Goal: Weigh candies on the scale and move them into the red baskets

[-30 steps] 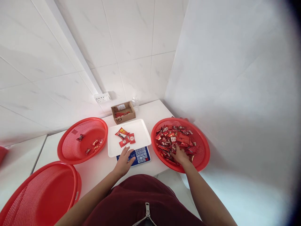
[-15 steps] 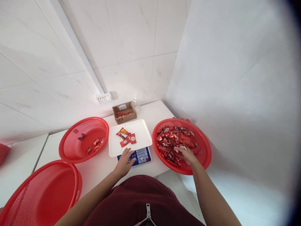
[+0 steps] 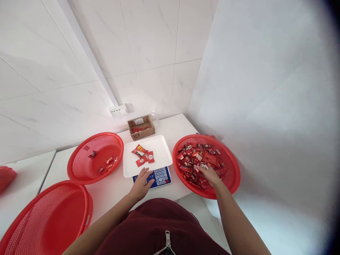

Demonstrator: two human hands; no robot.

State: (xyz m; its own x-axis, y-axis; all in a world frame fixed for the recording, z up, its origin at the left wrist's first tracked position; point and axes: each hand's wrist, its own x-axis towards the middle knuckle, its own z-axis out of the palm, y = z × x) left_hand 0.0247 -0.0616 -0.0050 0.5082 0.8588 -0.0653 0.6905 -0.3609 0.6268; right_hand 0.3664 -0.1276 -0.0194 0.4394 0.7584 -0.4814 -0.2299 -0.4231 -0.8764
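My left hand [image 3: 142, 184] rests over the blue keypad [image 3: 160, 176] of a digital scale, its fingers apart and nothing in them. On the scale's white tray [image 3: 162, 156] lie a larger red-and-yellow packet [image 3: 139, 151] and two small red wrapped candies, one of them this candy [image 3: 150, 157]. To the right, a red plastic basket [image 3: 233, 177] holds a heap of red wrapped candies [image 3: 190, 161]. My right hand [image 3: 211, 176] reaches into that heap, its fingers closed at a wrapped candy [image 3: 204, 166] with white print; some fingertips are hidden.
A red basket [image 3: 75, 166] with several candies stands left of the tray. Nearer me is another red basket [image 3: 86, 198]. Behind the tray sits a small cardboard box [image 3: 143, 135] with red packets. A wall socket [image 3: 118, 110] and red plastic [image 3: 6, 177] also show.
My right hand has shifted slightly left within the candy heap. My left hand stays over the scale, and the items on the tray are unchanged.
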